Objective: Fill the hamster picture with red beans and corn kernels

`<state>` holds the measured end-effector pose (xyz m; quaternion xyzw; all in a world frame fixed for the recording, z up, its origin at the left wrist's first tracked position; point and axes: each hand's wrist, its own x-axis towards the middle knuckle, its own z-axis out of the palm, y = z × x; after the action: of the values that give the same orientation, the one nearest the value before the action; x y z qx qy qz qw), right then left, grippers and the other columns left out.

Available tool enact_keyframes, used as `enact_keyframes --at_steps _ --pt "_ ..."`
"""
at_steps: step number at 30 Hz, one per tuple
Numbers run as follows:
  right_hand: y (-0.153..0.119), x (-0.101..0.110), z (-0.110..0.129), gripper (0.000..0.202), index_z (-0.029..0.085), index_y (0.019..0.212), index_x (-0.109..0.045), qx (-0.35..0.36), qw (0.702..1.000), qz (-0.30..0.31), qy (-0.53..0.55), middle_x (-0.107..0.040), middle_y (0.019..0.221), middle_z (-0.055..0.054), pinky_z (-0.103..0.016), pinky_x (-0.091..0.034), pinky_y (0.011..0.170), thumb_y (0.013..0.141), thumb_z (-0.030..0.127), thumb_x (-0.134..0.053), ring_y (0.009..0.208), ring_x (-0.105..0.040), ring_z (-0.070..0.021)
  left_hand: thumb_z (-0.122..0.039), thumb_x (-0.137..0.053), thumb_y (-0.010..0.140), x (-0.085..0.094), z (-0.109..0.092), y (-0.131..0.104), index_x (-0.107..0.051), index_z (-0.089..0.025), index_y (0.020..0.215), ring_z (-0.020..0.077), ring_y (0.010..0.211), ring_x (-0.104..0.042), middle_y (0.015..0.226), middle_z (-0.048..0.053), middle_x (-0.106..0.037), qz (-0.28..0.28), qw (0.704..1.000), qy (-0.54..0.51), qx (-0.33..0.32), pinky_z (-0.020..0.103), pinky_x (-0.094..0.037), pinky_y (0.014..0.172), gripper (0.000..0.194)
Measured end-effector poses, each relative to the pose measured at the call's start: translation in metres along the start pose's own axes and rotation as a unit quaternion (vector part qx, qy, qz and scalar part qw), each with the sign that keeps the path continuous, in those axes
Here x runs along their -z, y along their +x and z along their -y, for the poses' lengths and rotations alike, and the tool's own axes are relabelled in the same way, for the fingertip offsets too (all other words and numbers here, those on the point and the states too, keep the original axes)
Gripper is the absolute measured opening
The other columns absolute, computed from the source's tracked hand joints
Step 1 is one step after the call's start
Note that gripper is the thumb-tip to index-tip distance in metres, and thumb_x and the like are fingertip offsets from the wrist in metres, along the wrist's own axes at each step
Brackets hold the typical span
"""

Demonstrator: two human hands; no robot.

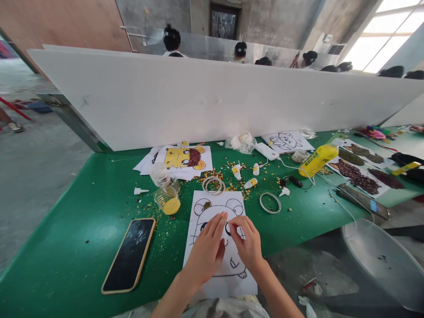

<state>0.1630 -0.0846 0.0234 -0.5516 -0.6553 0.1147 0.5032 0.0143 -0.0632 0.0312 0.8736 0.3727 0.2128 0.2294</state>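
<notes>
A white paper sheet [228, 286] with a black-outlined cartoon hamster lies in front of me on the green table [66, 247]. On the drawing's left ear sits a small clump of dark green grains [207, 205]. My left hand [207, 249] rests over the middle of the drawing, fingers stretched out and close together. Beside it, my right hand [247, 243] pinches thumb and forefinger near the hamster's right eye; whatever is between the fingertips is too small to make out. Thin pale rings [214, 193] overlap the sheet's top edge.
A phone [129, 256] and tipped clear jars [167, 201] lie left. Small glue bottles [251, 183], scattered grains, a yellow bottle [318, 160] and seed-covered pictures [356, 176] are to the right. A white partition [232, 101] stands behind; a basin [380, 260] sits lower right.
</notes>
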Motion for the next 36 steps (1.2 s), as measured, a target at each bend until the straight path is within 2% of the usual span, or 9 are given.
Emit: enact_keyframes --at_steps 4,9,14,17,27,31,36 --pt "0.002 0.001 -0.001 0.015 0.021 0.095 -0.059 -0.004 1.000 -0.009 0.006 -0.064 0.085 -0.005 -0.027 -0.050 0.070 0.087 0.013 -0.049 0.080 -0.060 -0.0152 -0.006 -0.037 0.084 -0.002 0.000 -0.001 -0.011 -0.023 0.145 0.0214 0.135 -0.031 0.146 0.008 -0.035 0.000 1.000 0.017 -0.007 0.042 -0.037 0.106 0.068" --pt "0.004 -0.002 -0.002 0.012 0.020 0.089 -0.059 0.003 0.999 0.013 -0.052 -0.065 0.082 -0.004 -0.027 -0.049 0.068 0.086 0.013 -0.050 0.077 -0.061 -0.0152 -0.008 -0.036 0.084 -0.011 0.004 -0.002 -0.013 -0.017 0.144 0.0221 0.137 -0.027 0.147 0.011 -0.033 0.003 0.998 0.058 -0.001 0.043 -0.036 0.106 0.065" --pt "0.007 -0.013 -0.007 0.011 0.020 0.078 -0.056 0.008 0.987 0.058 -0.153 -0.062 0.073 -0.001 -0.024 -0.044 0.060 0.084 0.014 -0.050 0.067 -0.059 -0.0145 -0.004 -0.039 0.076 -0.018 0.013 -0.003 -0.025 -0.012 0.141 0.0239 0.139 -0.020 0.147 0.013 -0.033 0.010 0.995 0.096 0.007 0.044 -0.034 0.107 0.066" --pt "0.008 -0.019 -0.011 0.010 0.020 0.078 -0.054 0.003 0.982 0.071 -0.173 -0.061 0.073 -0.001 -0.024 -0.043 0.057 0.084 0.014 -0.049 0.065 -0.058 -0.0143 -0.003 -0.039 0.074 -0.017 0.017 -0.002 -0.030 -0.011 0.138 0.0231 0.140 -0.018 0.146 0.013 -0.035 0.016 0.994 0.106 0.005 0.044 -0.033 0.108 0.065" --pt "0.004 -0.026 -0.017 0.008 0.020 0.079 -0.054 -0.062 0.993 0.079 -0.055 -0.059 0.076 -0.001 -0.024 -0.046 0.063 0.083 0.014 -0.050 0.069 -0.057 -0.0135 -0.002 -0.040 0.075 -0.017 0.026 -0.002 -0.030 -0.015 0.139 0.0225 0.140 -0.019 0.145 0.009 -0.037 0.006 0.993 0.117 0.003 0.042 -0.034 0.108 0.066" --pt "0.005 -0.028 -0.018 0.010 0.019 0.084 -0.057 -0.092 0.994 0.066 0.012 -0.060 0.080 -0.003 -0.026 -0.049 0.067 0.087 0.017 -0.047 0.072 -0.059 -0.0144 -0.003 -0.040 0.076 -0.017 0.028 -0.002 -0.026 -0.013 0.140 0.0225 0.140 -0.018 0.147 0.010 -0.035 0.013 0.994 0.106 0.006 0.043 -0.034 0.108 0.066" --pt "0.011 -0.028 -0.022 0.016 0.020 0.093 -0.062 -0.092 0.990 0.090 0.058 -0.064 0.087 -0.004 -0.024 -0.051 0.070 0.090 0.020 -0.047 0.078 -0.062 -0.0140 -0.005 -0.039 0.080 -0.017 0.031 0.002 -0.026 -0.011 0.139 0.0232 0.139 -0.022 0.145 0.014 -0.036 0.030 0.997 0.066 0.026 0.045 -0.035 0.107 0.061"
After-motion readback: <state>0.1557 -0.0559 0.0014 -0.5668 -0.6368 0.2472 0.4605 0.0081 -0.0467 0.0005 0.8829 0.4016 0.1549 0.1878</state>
